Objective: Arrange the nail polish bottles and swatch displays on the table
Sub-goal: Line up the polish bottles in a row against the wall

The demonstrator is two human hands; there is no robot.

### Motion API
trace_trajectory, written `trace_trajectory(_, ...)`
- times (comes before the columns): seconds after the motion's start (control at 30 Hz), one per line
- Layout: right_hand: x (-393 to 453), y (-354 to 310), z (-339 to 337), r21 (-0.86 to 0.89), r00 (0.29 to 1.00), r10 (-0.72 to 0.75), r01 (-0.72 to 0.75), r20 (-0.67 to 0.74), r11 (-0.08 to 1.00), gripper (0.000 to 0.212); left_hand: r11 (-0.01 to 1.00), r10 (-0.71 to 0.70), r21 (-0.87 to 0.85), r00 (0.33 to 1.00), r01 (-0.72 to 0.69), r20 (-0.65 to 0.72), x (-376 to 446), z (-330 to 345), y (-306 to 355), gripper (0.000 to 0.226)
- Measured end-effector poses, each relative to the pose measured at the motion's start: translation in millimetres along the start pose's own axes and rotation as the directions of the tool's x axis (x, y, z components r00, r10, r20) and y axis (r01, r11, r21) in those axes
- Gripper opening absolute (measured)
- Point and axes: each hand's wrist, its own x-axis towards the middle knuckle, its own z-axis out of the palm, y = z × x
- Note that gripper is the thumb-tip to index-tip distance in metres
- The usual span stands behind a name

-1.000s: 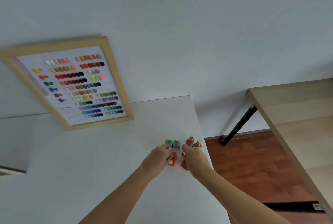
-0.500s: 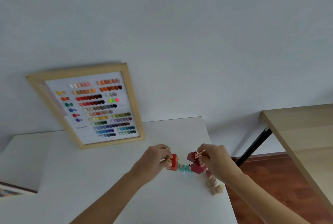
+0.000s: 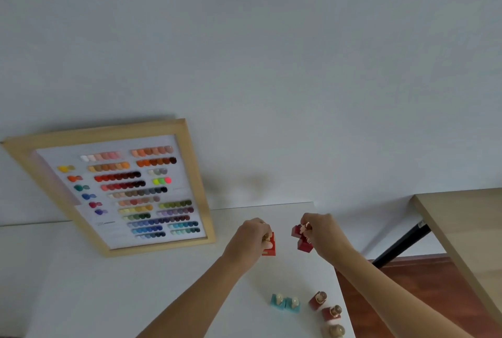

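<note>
My left hand [image 3: 251,238] grips a bright red nail polish bottle [image 3: 270,245] above the white table [image 3: 108,297]. My right hand [image 3: 324,234] holds two dark red bottles [image 3: 300,238] by their gold caps, lifted off the table. Near the table's right front stand two teal bottles [image 3: 285,303], two dark red bottles [image 3: 324,306] and a beige bottle [image 3: 335,331]. A wood-framed swatch display [image 3: 130,188] with rows of coloured nail tips leans against the wall at the back left.
The white table's right edge [image 3: 343,297] is close to the standing bottles; beyond it is red-brown floor [image 3: 407,283]. A light wooden table [image 3: 467,242] with a black leg [image 3: 402,245] stands to the right. A plain wall fills the background.
Both hands have lifted their red bottles up and toward the back of the table, away from the teal and other bottles that stay near the front right. The view tilted up.
</note>
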Motion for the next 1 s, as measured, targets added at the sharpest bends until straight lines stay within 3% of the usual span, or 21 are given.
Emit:
trace_trajectory(0.47, 45, 15, 21, -0.275, 0.988, -0.113, 0.139, 0.107, 0.951, 0.013, 0.997, -0.009, 0.076, 0.998, 0.004, 0.062, 57, 28, -9, 0.021)
trace_trajectory(0.63, 46, 18, 26, -0.301, 0.983, -0.14, 0.17, 0.121, 0.938, 0.007, 0.996, -0.013, 0.092, 0.997, 0.005, 0.082, 60, 34, -11, 0.02)
trace_trajectory(0.77, 44, 25, 32, -0.305, 0.985, -0.133, 0.162, 0.114, 0.939, 0.021, 0.997, -0.013, 0.083, 0.998, 0.007, 0.067, 60, 38, -14, 0.018)
trace_trajectory(1.0, 33, 31, 38, -0.152, 0.989, -0.143, 0.147, 0.037, 0.977, 0.05, 0.999, 0.02, 0.042, 1.0, -0.02, 0.008, 55, 44, -17, 0.019)
